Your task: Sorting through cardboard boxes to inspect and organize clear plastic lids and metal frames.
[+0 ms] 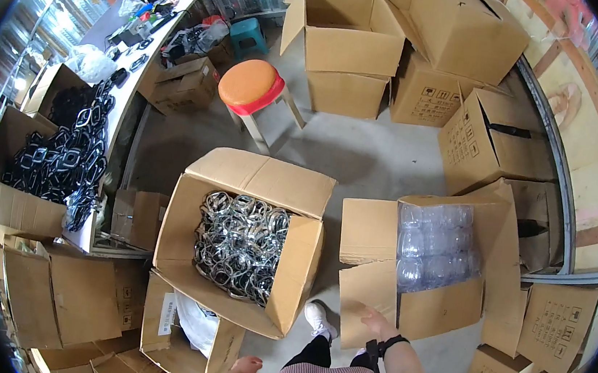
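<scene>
My right hand (377,324) reaches over the front left flap of a cardboard box (439,310), fingers stretched out and against or just above the cardboard. Rows of clear plastic containers (435,244) fill this box. Lower down and to the left, my left hand (246,367) hangs with its fingers curled in, and nothing shows in it. It is nearest to a smaller open carton (223,350) with white wrapping (195,325) inside. Behind that carton stands a larger open box (297,274) holding a heap of shiny black and silver ring-shaped parts (240,246).
An orange-topped stool (251,85) stands ahead. Stacked cartons (350,50) line the back and right. At left, a long white worktable (128,88) carries black frame-like parts (62,154) heaped into boxes. A blue stool (249,36) sits farther back.
</scene>
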A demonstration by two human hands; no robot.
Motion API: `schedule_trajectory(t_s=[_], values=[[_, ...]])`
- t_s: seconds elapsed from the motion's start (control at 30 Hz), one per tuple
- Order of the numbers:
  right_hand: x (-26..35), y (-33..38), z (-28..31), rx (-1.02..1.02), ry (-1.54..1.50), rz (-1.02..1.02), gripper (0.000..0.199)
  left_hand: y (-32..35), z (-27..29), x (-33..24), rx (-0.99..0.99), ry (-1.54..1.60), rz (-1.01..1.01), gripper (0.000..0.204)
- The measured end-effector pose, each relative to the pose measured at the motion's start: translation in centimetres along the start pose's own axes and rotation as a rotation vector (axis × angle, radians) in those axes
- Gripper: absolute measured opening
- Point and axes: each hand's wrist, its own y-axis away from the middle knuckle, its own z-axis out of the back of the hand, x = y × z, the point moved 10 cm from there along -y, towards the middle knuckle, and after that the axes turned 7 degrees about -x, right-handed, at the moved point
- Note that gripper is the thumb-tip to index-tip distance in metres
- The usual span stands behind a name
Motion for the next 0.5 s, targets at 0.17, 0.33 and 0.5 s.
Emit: schedule_trajectory(t_s=[0.17,0.33,0.5], values=[[-0.4,-1.5,2.8,0.137,0.080,-0.220,0.084,-0.6,1.8,-2.1,-0.079,0.117,-0.054,0.038],[0.7,-1.8,4.8,0.056,-0.242,-0.121,0.082,-1.7,5.5,-4.8,-0.145,0.148,-0.081,0.036],[-1.0,-2.4,6.0,-0.049,-0.107,-0.221,0.078,-2.8,8.3,-5.7,-0.158,0.120,-0.129,0.034]])
